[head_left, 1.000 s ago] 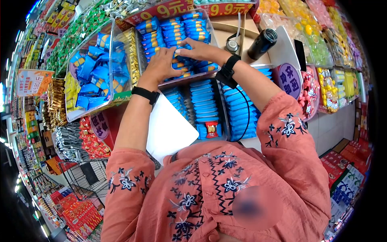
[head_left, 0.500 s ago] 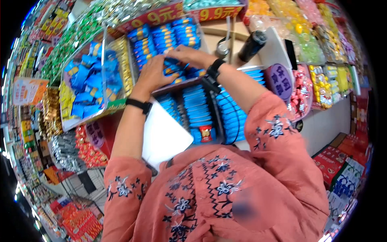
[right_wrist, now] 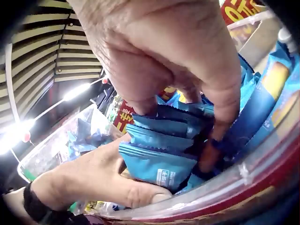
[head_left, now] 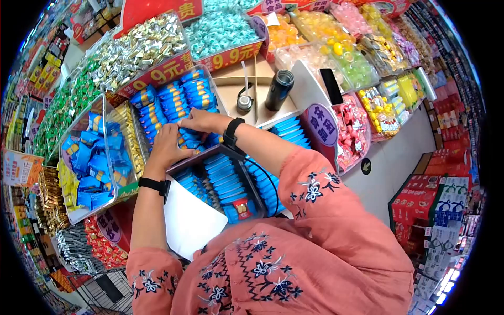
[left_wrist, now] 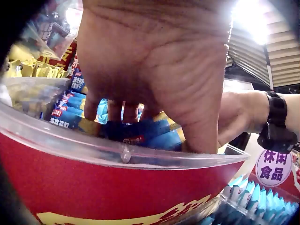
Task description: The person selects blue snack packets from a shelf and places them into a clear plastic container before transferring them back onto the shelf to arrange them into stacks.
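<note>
Both forearms reach forward and up from the coral embroidered sleeves into a clear plastic bin point(head_left: 212, 86) on the shelf, where rows of blue snack packets point(head_left: 176, 102) stand on edge. The left hand point(head_left: 167, 147) comes in from the near left corner of the bin, wrist bent so the palm faces down and forward; in the left wrist view its fingers point(left_wrist: 115, 110) dip behind the bin's clear front wall point(left_wrist: 117, 152) and press against the blue packets point(left_wrist: 140, 133), the thumb running down the right side. They look bent at the tips, but the bin's rim hides whether they close round a packet, so I cannot tell if this hand holds anything. The right hand point(head_left: 202, 122) lies across the bin from the right, back upward, a black band point(head_left: 231, 134) at the wrist. Seen from the right wrist camera, its fingers and thumb point(right_wrist: 225, 103) curl round a small stack of the packets point(right_wrist: 159, 150), pinching them from above, while the left hand point(right_wrist: 93, 180) braces the same stack from below and the side. The two hands meet at the near end of the bin, just above the lower tray of like blue packets point(head_left: 226, 181).
</note>
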### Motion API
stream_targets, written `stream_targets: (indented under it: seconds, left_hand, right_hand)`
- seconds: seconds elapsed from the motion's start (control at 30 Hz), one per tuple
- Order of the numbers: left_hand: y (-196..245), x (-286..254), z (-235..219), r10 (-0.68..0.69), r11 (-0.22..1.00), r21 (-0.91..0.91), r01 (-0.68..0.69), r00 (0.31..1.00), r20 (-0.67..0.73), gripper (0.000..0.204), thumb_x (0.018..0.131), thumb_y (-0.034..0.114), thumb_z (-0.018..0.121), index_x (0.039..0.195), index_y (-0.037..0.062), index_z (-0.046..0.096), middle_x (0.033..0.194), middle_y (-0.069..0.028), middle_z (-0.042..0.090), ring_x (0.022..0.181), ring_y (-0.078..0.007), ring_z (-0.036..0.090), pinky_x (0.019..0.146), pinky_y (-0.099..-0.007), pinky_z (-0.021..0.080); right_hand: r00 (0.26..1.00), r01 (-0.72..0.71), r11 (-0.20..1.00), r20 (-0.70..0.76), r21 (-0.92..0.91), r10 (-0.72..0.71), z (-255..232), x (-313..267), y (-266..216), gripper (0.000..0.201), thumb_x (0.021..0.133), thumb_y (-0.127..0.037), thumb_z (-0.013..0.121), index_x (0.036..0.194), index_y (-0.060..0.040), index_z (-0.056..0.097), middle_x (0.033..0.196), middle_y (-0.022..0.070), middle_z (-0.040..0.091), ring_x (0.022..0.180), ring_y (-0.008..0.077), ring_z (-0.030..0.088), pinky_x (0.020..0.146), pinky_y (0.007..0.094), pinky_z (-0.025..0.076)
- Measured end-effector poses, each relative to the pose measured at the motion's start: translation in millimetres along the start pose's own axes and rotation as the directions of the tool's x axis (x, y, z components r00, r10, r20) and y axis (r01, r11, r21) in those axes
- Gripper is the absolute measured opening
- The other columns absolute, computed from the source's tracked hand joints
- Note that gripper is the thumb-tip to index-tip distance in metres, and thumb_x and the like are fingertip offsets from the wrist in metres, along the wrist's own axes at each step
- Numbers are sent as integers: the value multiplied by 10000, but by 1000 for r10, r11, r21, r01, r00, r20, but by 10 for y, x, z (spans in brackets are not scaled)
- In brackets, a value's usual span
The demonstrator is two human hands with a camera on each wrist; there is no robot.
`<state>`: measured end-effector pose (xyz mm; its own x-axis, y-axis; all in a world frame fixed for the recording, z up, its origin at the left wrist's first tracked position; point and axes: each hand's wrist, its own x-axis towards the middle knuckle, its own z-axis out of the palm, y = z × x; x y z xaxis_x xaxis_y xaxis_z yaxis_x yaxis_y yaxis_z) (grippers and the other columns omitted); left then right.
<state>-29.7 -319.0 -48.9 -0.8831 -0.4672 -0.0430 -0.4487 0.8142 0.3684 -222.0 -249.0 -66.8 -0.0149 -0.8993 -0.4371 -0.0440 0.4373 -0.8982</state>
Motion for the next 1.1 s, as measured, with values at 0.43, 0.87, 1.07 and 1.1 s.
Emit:
stream_targets:
  seconds: [0.43,0.87,1.07,1.1]
  left_hand:
    - [26,-15,-2,80,985,-129,-112,970,-229,965,542,425,900,1323,-8,534,1177,-233,615,1079,-413,585,927,-474,481]
    - [879,-601,-1014,190,979,74,-190,720,-668,1043,602,273,924,1458,45,373,1372,-226,504,1248,-411,505,1039,-487,412]
    - [543,-1327,-1720,93,979,192,66,696,-712,1044,620,221,915,1482,47,353,1339,-221,523,1208,-409,528,1005,-483,444]
    - [426,-1405,-1750,37,982,157,104,713,-700,1039,624,222,912,1483,45,354,1342,-228,518,1213,-409,525,1014,-478,441]
  right_hand:
    - [996,85,950,-22,299,-83,28,-281,-167,681,857,-579,690,1278,-56,573,1223,140,580,1150,337,560,911,566,484]
    - [855,512,853,-148,98,-497,366,-1291,-1297,458,932,-407,682,1227,-80,556,1017,20,578,910,85,546,748,241,451]
    - [726,661,718,54,219,-686,1202,-953,-1735,561,973,-359,654,1413,-66,470,1146,55,578,1044,132,577,845,299,510]
    - [755,610,747,93,263,-649,1327,-906,-1754,604,967,-374,657,1435,-54,450,1218,88,576,1091,174,596,880,326,523]
